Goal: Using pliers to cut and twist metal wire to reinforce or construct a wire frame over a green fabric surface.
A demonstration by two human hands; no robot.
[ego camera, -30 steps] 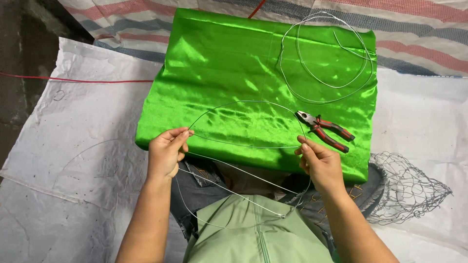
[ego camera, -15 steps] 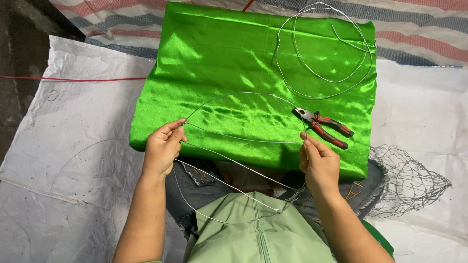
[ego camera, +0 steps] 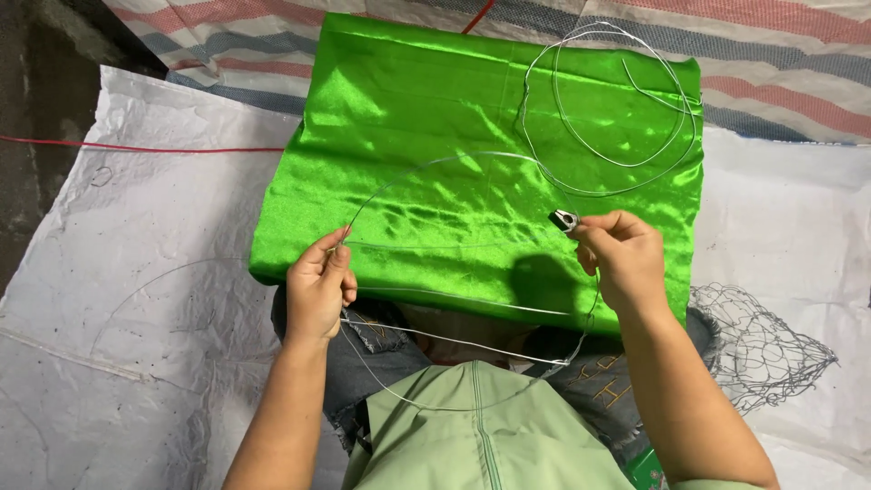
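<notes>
Left hand [ego camera: 319,290] pinches thin silver wire hoop [ego camera: 435,163] at near edge of shiny green satin cloth [ego camera: 435,118]. Right hand [ego camera: 621,259] clenched on grey plier tip [ego camera: 565,220], gripping hoop over cloth's right part. Best: keep hoop taut, flat, pliers square on wire. Loose wire coil [ego camera: 617,100] at cloth's far right corner; wire mesh [ego camera: 762,345] right of cloth.

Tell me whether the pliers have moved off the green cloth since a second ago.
Yes. The pliers no longer lie on the green cloth; the right hand now grips them, lifted leftward.
</notes>
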